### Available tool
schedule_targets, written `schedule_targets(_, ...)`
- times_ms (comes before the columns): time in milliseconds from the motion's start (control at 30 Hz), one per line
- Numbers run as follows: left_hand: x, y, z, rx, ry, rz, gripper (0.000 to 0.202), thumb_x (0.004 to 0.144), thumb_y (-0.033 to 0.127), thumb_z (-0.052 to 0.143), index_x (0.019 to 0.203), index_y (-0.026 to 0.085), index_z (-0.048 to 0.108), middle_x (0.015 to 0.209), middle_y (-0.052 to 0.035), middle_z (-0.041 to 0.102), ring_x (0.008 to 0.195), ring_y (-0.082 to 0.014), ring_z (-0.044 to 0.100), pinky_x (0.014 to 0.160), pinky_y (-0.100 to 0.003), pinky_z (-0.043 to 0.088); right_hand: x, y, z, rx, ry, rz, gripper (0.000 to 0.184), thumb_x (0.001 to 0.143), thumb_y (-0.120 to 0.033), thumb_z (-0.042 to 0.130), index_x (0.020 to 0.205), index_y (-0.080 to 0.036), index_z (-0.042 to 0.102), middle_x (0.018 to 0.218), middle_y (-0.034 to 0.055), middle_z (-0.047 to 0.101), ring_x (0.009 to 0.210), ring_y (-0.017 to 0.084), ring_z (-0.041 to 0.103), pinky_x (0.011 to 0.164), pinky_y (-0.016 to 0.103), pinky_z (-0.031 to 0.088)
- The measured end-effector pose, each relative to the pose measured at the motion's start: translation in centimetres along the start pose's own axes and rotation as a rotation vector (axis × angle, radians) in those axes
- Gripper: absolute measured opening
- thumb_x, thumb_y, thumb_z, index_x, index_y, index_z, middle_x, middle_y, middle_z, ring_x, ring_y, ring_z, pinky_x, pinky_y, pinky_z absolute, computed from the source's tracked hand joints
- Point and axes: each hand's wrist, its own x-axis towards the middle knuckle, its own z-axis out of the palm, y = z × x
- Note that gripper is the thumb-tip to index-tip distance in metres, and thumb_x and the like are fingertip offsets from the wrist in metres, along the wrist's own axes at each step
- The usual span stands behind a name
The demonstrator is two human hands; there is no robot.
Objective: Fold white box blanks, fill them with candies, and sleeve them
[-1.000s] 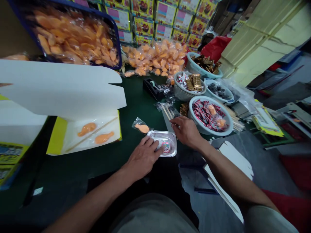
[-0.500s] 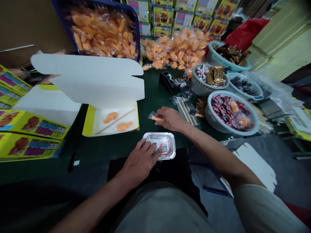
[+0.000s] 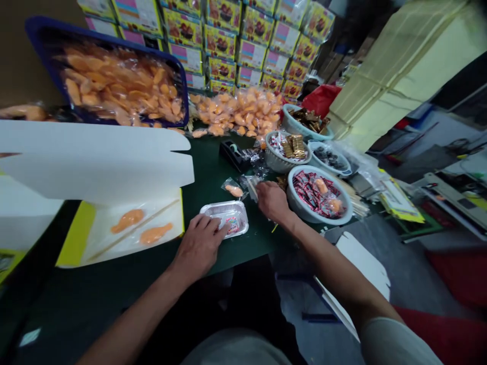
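Note:
My left hand [image 3: 198,242] grips the near left side of a small foil tray [image 3: 243,215], fingers over the rim and thumb inside, by a colourful sachet [image 3: 231,225]. Just behind the tray lies an orange drumstick-shaped piece in clear wrap [image 3: 233,190]. My right hand [image 3: 272,204] is closed and pressed down over a clear packet of wooden sticks [image 3: 251,186]; its fingertips are hidden, so what they pinch cannot be seen. To the left, an open yellow-and-white box [image 3: 76,235] holds two orange drumstick-shaped pieces [image 3: 155,233] and a thin stick [image 3: 133,230].
A blue basket [image 3: 184,91] and a heap of wrapped orange pieces [image 3: 239,111] stand at the back, before stacked yellow boxes [image 3: 222,45]. At the right are a bowl of red sachets [image 3: 308,215], a bowl with gold packets [image 3: 272,158], and a tape dispenser [image 3: 235,157].
My right hand has let go of the wrapped orange piece behind the tray and moved right onto the packet of sticks. My left hand stays on the tray. The view has turned right.

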Motion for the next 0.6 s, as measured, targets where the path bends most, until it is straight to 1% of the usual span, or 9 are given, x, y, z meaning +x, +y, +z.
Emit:
schedule_targets(67, -0.2, -0.2, 0.3, 0.001, 0.03, 0.004, 0.043, 0.092, 0.007, 0.057, 0.129, 0.021, 0.073, 0.118, -0.0132, 0.069, 0.112, -0.0334, 0.057, 0.107, -0.053, 0.043, -0.2, 1.4, -0.8, -0.054, -0.015, 0.076, 0.027, 0.104, -0.014, 0.044, 0.116, -0.012, 0.069, 0.115, 0.0171, 0.073, 0.112, 0.026, 0.066, 0.1, 0.033, 0.047)
schedule_targets(167, -0.2, -0.2, 0.5, -0.001, 0.044, 0.009, 0.043, 0.09, 0.007, 0.059, 0.128, 0.02, 0.074, 0.117, -0.0131, 0.07, 0.112, -0.0336, 0.057, 0.107, -0.054, 0.043, 1.0, 2.2, -1.2, -0.087, -0.036, 0.155, 0.026, 0.1, -0.012, 0.047, 0.119, -0.01, 0.065, 0.119, 0.0197, 0.072, 0.11, 0.028, 0.07, 0.096, 0.033, 0.049)
schedule_targets(233, -0.1, -0.2, 0.5, 0.002, 0.04, 0.008, 0.042, 0.09, 0.007, 0.059, 0.127, 0.02, 0.075, 0.117, -0.0128, 0.07, 0.11, -0.0332, 0.057, 0.107, -0.054, 0.044, 2.5, 1.8, -0.9, -0.08, -0.042, 0.187, 0.025, 0.103, -0.019, 0.048, 0.122, -0.012, 0.063, 0.122, 0.0193, 0.072, 0.111, 0.028, 0.071, 0.096, 0.034, 0.051)
schedule_targets(267, -0.1, -0.1, 0.5, 0.004, 0.036, 0.004, 0.042, 0.091, 0.007, 0.058, 0.127, 0.02, 0.075, 0.116, -0.0127, 0.07, 0.11, -0.0329, 0.058, 0.107, -0.054, 0.044, 3.4, 1.5, -0.7, -0.072, -0.043, 0.202, 0.026, 0.105, -0.025, 0.049, 0.124, -0.013, 0.062, 0.124, 0.0195, 0.072, 0.112, 0.029, 0.072, 0.096, 0.035, 0.052)
schedule_targets(367, -0.1, 0.0, 0.4, -0.001, 0.02, -0.015, 0.042, 0.093, 0.008, 0.057, 0.13, 0.021, 0.073, 0.116, -0.0127, 0.069, 0.11, -0.0323, 0.058, 0.109, -0.054, 0.044, 5.8, 0.9, 0.1, -0.04, -0.06, 0.249, 0.04, 0.101, -0.044, 0.062, 0.127, -0.013, 0.062, 0.125, 0.0216, 0.072, 0.114, 0.033, 0.073, 0.096, 0.039, 0.055)
schedule_targets(433, -0.3, 0.2, 0.3, -0.017, 0.011, -0.029, 0.041, 0.095, 0.01, 0.057, 0.132, 0.021, 0.072, 0.117, -0.0123, 0.069, 0.112, -0.032, 0.058, 0.111, -0.053, 0.043, 6.8, 0.9, 0.4, -0.016, -0.086, 0.274, 0.041, 0.095, -0.043, 0.071, 0.121, -0.012, 0.065, 0.119, 0.0228, 0.075, 0.111, 0.035, 0.074, 0.093, 0.04, 0.056)
schedule_targets(500, -0.4, 0.2, 0.2, -0.031, 0.002, -0.043, 0.04, 0.096, 0.011, 0.056, 0.132, 0.021, 0.072, 0.119, -0.0116, 0.068, 0.114, -0.0317, 0.057, 0.112, -0.053, 0.043, 6.9, 1.1, 0.3, 0.01, -0.086, 0.285, 0.031, 0.096, -0.037, 0.069, 0.114, -0.012, 0.067, 0.114, 0.0224, 0.076, 0.109, 0.035, 0.075, 0.092, 0.041, 0.056)
schedule_targets(533, -0.5, 0.3, 0.2, -0.035, -0.003, -0.049, 0.04, 0.096, 0.012, 0.056, 0.132, 0.021, 0.072, 0.12, -0.0113, 0.068, 0.114, -0.0314, 0.057, 0.113, -0.052, 0.042, 6.5, 1.2, 0.1, 0.024, -0.071, 0.281, 0.028, 0.098, -0.036, 0.067, 0.115, -0.013, 0.067, 0.114, 0.0215, 0.076, 0.11, 0.034, 0.075, 0.092, 0.04, 0.055)
schedule_targets(600, -0.5, 0.3, 0.2, -0.04, -0.014, -0.053, 0.04, 0.097, 0.012, 0.056, 0.132, 0.02, 0.071, 0.119, -0.0113, 0.068, 0.114, -0.031, 0.057, 0.114, -0.052, 0.041, 5.2, 1.2, -0.5, 0.065, -0.025, 0.247, 0.031, 0.101, -0.037, 0.064, 0.123, -0.015, 0.063, 0.119, 0.017, 0.076, 0.111, 0.028, 0.074, 0.093, 0.036, 0.054)
